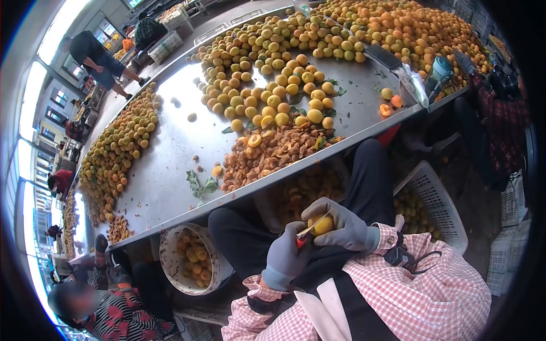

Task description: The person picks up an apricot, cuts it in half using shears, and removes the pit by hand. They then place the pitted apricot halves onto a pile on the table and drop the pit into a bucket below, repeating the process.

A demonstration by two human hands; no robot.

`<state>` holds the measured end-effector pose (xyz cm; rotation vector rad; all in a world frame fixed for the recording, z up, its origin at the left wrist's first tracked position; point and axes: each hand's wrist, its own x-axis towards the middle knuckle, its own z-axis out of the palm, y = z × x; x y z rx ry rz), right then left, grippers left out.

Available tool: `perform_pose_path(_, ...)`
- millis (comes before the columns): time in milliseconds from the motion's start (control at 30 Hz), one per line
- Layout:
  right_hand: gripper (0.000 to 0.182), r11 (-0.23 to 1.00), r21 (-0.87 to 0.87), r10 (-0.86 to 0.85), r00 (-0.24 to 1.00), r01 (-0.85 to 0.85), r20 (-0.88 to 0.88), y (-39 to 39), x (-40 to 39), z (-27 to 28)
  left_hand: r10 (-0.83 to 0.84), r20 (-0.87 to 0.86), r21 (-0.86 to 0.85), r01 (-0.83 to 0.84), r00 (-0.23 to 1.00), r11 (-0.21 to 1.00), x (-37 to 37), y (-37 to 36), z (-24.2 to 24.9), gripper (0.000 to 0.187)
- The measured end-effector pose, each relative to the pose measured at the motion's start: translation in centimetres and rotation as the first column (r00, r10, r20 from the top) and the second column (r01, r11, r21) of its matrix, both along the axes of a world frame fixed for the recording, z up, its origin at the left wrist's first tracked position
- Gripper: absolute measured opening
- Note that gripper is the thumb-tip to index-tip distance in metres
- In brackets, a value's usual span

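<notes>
My left hand (pixel 286 257), in a grey glove, is closed around a small knife with a red handle (pixel 301 242). The knife's blade lies against a yellow apricot (pixel 323 225). My right hand (pixel 345 226), gloved too, grips that apricot between thumb and fingers. Both hands are close together above my lap, below the table edge. Behind them, under the edge, are orange apricot pieces (pixel 304 196), partly hidden by my legs and hands.
On the metal table (pixel 165 170) lie heaped apricots (pixel 273 102), a pile of brown pits (pixel 273 153), leaves (pixel 200 184) and a phone (pixel 383 57). A white bucket (pixel 170 270) of apricots stands left, a white crate (pixel 435 190) right. Other people sit at both sides.
</notes>
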<state>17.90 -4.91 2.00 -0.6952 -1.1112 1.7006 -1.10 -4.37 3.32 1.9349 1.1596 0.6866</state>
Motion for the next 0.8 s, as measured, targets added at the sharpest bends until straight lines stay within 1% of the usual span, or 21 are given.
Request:
perform_pose_path(67, 0.053, 0.992, -0.125, 0.006, 0.993, -0.021, -0.118, -0.2, -0.2, 0.1, -0.007, 0.001, 0.007, 0.007, 1.0, 1.0, 0.0, 0.0, -0.1, 0.034)
perform_pose_path(167, 0.053, 0.988, -0.146, 0.034, 0.985, -0.059, -0.17, -0.2, -0.2, -0.3, -0.039, -0.02, -0.022, 0.038, 0.999, 0.999, -0.1, 0.0, -0.2, 0.033)
perform_pose_path(200, 0.053, 0.987, -0.145, 0.037, 0.984, -0.063, -0.172, -0.2, -0.3, -0.1, -0.076, -0.018, -0.023, 0.076, 0.997, 0.997, -0.2, 0.0, -0.3, 0.035)
perform_pose_path(233, 0.052, 0.982, -0.179, 0.018, 0.977, -0.057, -0.213, -0.4, -0.3, 0.4, -0.113, -0.015, -0.026, 0.113, 0.993, 0.993, -0.2, 0.0, -0.4, 0.036)
perform_pose_path(267, 0.051, 0.976, -0.211, -0.002, 0.968, -0.053, -0.252, -0.4, -0.3, 0.8, -0.11, -0.017, -0.026, 0.109, 0.994, 0.994, -0.3, 0.0, -0.7, 0.036)
perform_pose_path(300, 0.051, 0.976, -0.209, 0.001, 0.967, -0.056, -0.254, -0.5, -0.5, 0.8, -0.117, -0.049, -0.005, 0.117, 0.992, 0.993, -0.3, 0.0, -1.2, 0.035)
perform_pose_path(333, 0.051, 0.987, -0.16, -0.04, 0.975, 0.005, -0.218, -0.6, -0.8, 0.7, -0.124, -0.081, 0.019, 0.125, 0.989, 0.992, -0.3, 0.1, -1.5, 0.035)
perform_pose_path(367, 0.05, 0.993, -0.102, -0.079, 0.979, 0.061, -0.186, -0.5, -1.0, 0.8, -0.115, -0.031, -0.033, 0.114, 0.993, 0.993, -0.1, 0.1, -1.7, 0.035)
perform_pose_path(400, 0.05, 0.995, -0.086, -0.065, 0.979, 0.049, -0.194, -0.5, -1.2, 0.9, -0.1, 0.014, -0.082, 0.101, 0.995, 0.992, 0.0, 0.1, -1.9, 0.034)
perform_pose_path(433, 0.05, 0.988, 0.116, -0.104, 0.995, 0.104, -0.01, -0.4, -1.0, 1.0, -0.096, 0.085, -0.176, 0.11, 0.992, 0.978, 0.1, 0.0, -2.8, 0.035)
perform_pose_path(467, 0.05, 0.938, 0.324, -0.18, 0.971, 0.122, 0.155, -0.1, -0.8, 0.9, -0.137, 0.006, -0.283, 0.133, 0.991, 0.95, 0.3, 0.2, -0.1, 0.042)
perform_pose_path(500, 0.055, 0.907, 0.416, -0.192, 0.941, 0.062, 0.278, 0.1, -0.5, 0.6, -0.147, 0.183, -0.239, 0.189, 0.972, 0.952, 0.2, 0.5, -1.2, 0.049)
perform_pose_path(533, 0.055, 0.897, 0.44, -0.178, 0.948, 0.046, 0.263, 0.3, -0.4, 0.8, -0.167, 0.351, -0.184, 0.243, 0.921, 0.952, 0.2, 0.5, -3.2, 0.055)
perform_pose_path(567, 0.057, 0.898, 0.44, -0.181, 0.934, 0.029, 0.308, 0.4, -0.5, 1.3, -0.123, 0.484, -0.27, 0.282, 0.867, 0.921, 0.1, 0.3, -4.2, 0.06)
perform_pose_path(600, 0.06, 0.9, 0.436, -0.188, 0.916, 0.016, 0.354, 0.4, -0.5, 1.6, -0.119, 0.473, -0.254, 0.264, 0.873, 0.931, 0.0, 0.5, -4.1, 0.06)
perform_pose_path(633, 0.065, 0.954, 0.298, -0.072, 0.957, -0.015, 0.28, 0.6, -0.5, 1.6, -0.126, 0.444, -0.28, 0.271, 0.887, 0.921, 0.0, 0.6, -3.9, 0.06)
perform_pose_path(667, 0.065, 0.948, 0.318, -0.064, 0.96, -0.027, 0.273, 0.8, -0.7, 1.3, -0.135, 0.416, -0.305, 0.278, 0.899, 0.911, 0.0, 1.0, -3.8, 0.059)
perform_pose_path(700, 0.065, 0.995, 0.092, -0.042, 0.994, 0.033, 0.104, 0.9, -0.9, 0.8, -0.12, 0.376, -0.367, 0.267, 0.919, 0.891, -0.2, 1.4, -4.2, 0.057)
perform_pose_path(733, 0.065, 0.988, -0.146, -0.059, 0.996, 0.049, -0.064, 1.1, -1.1, 0.6, -0.117, 0.37, -0.355, 0.256, 0.922, 0.899, -0.2, 1.7, -4.3, 0.057)
perform_pose_path(767, 0.058, 0.983, -0.176, -0.052, 0.998, 0.054, 0.018, 1.4, -0.9, 1.2, -0.079, 0.336, -0.406, 0.22, 0.939, 0.887, -0.2, 1.9, -4.2, 0.057)
perform_pose_path(800, 0.058, 0.985, -0.164, -0.052, 0.999, 0.054, 0.013, 1.7, -0.8, 1.0, -0.047, 0.3, -0.455, 0.186, 0.953, 0.871, -0.1, 2.2, -4.2, 0.057)
